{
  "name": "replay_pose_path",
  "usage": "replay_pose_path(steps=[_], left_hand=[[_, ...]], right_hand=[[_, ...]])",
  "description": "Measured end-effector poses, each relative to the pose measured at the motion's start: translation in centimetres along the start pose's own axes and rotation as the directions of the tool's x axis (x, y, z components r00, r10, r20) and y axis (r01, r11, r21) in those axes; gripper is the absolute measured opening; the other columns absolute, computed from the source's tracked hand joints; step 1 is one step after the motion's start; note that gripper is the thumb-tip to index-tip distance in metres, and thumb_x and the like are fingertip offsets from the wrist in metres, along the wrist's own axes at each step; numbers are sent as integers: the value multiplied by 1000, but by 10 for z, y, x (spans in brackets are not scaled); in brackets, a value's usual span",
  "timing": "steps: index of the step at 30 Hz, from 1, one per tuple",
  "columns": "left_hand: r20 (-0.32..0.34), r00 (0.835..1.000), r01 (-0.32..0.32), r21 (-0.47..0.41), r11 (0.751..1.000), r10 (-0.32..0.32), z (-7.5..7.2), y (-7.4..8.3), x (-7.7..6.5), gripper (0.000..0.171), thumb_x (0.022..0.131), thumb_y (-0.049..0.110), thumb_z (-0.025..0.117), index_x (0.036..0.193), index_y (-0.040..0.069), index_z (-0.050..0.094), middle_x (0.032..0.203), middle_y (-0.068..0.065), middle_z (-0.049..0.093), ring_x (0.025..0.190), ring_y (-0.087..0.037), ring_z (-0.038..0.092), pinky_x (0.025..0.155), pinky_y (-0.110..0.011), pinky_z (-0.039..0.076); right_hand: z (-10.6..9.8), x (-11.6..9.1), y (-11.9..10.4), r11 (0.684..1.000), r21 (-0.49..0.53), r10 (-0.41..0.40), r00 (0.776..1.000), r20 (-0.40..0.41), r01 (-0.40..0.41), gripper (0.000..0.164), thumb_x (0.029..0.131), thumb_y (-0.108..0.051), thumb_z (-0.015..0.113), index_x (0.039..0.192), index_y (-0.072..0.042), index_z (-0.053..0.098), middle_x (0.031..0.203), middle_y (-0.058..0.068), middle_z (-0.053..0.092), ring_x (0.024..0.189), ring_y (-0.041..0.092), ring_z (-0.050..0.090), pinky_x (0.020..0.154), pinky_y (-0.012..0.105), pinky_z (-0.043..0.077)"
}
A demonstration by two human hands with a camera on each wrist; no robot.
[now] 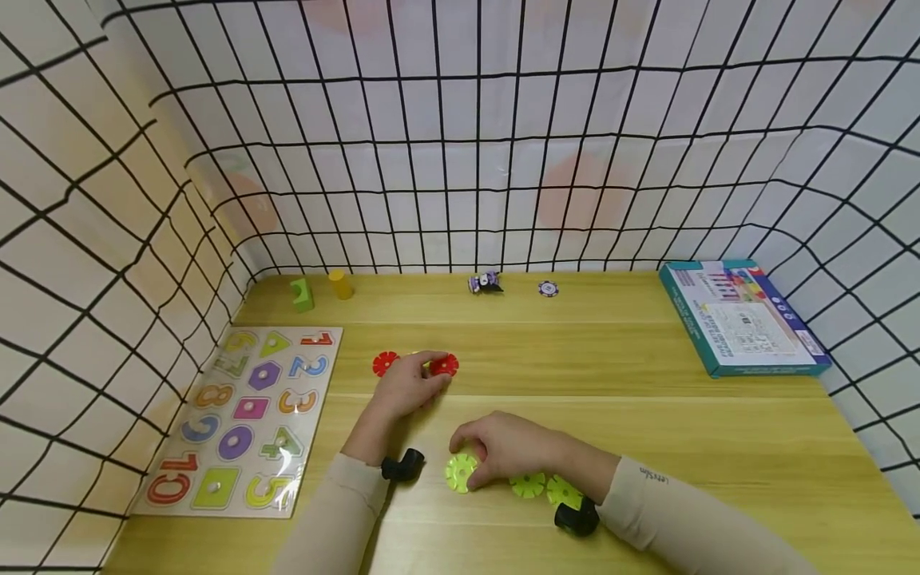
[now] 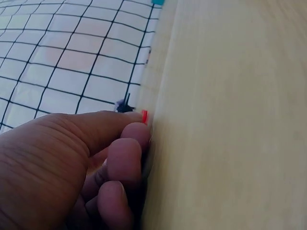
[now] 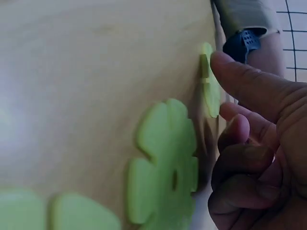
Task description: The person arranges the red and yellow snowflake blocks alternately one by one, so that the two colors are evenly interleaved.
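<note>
Left grip [image 1: 410,385] pinches a red disc [image 1: 448,364], right grip [image 1: 509,447] a yellow-green disc [image 1: 460,473] (positioning, apparently); next calls for steadiness.

Well behind the left fingers [image 1: 429,357], a pale beige left sleeve [image 1: 334,507] ends in a plain, creased cuff [image 1: 359,471]; nearer those fingers, a stubby black device [image 1: 404,465] sits at the wrist, its casing dotted with small holes. Behind the right fingers [image 1: 469,430], a matching right sleeve [image 1: 690,511] bears small dark lettering [image 1: 654,474], and another black device [image 1: 577,517] juts out at the wrist
</note>
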State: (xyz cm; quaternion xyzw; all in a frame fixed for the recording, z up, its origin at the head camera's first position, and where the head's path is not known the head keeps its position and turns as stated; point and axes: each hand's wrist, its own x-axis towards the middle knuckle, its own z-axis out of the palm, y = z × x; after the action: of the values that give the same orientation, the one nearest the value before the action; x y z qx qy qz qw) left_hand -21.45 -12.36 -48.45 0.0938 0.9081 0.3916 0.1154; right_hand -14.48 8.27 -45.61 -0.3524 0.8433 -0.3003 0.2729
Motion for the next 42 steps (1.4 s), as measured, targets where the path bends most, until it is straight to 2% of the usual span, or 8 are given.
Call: replay_pose_path(steps=[10,16,20,24,27,30,33,42], left_hand=[[2,999,41,-1,999,-41,0,-3,-1,41,88,34,63,127,25,54,58,2,60,45,-17,56,44,-31,42],[1,998,66,-9,998,-66,0,-2,-2,40,88,36,62,126,27,55,60,2,61,47,-17,57,45,-32,42],[3,997,78,-9,997,-78,0,-3,-2,39,89,36,61,126,27,54,60,3,62,48,-17,58,46,-32,41],[4,996,87,-2,996,-87,0,-3,-1,39,89,38,61,126,28,54,61,3,62,49,-17,58,46,-33,42],[5,996,92,-3,996,-92,1,-3,0,39,88,38,61,126,29,55,61,2,62,49,-18,58,46,-33,42],[9,995,98,-15,995,-97,1,-3,1,39,88,38,61,126,29,55,62,1,62,49,-19,58,46,-33,43],[13,995,102,-27,994,-102,1,-3,1,39,88,38,62,126,28,55,62,1,62,49,-19,58,46,-33,43],[16,997,75,-24,997,-74,0,-3,2,39,87,39,62,125,28,56,61,2,62,46,-19,57,46,-34,43]], right_hand=[[7,0,1,997,-66,-29,999,-43,26,32,74,-30,78,99,-22,60,62,-10,50,52,2,45,48,20,39],[7,2,0,995,-91,-46,998,-53,41,31,75,-29,77,94,-23,54,72,-9,50,63,3,45,58,19,40],[3,1,0,999,22,-42,998,-57,43,25,78,-23,75,90,-22,53,74,-8,53,63,4,50,58,20,44],[-11,3,6,978,209,42,995,-93,-22,18,83,-20,70,92,-20,55,71,-2,58,58,12,60,52,27,49],[-26,10,15,950,302,145,972,-182,-85,18,85,-19,69,96,-17,55,73,5,60,59,20,64,52,32,51],[-40,20,26,936,319,242,928,-285,-147,20,85,-18,68,100,-15,54,72,7,61,59,22,65,51,33,51],[-51,33,37,922,328,314,890,-332,-204,21,86,-16,67,102,-13,54,70,8,61,57,21,64,50,31,50],[-68,60,51,902,274,408,866,-289,-333,25,85,-15,67,103,-9,50,62,8,63,52,19,61,50,29,50]])
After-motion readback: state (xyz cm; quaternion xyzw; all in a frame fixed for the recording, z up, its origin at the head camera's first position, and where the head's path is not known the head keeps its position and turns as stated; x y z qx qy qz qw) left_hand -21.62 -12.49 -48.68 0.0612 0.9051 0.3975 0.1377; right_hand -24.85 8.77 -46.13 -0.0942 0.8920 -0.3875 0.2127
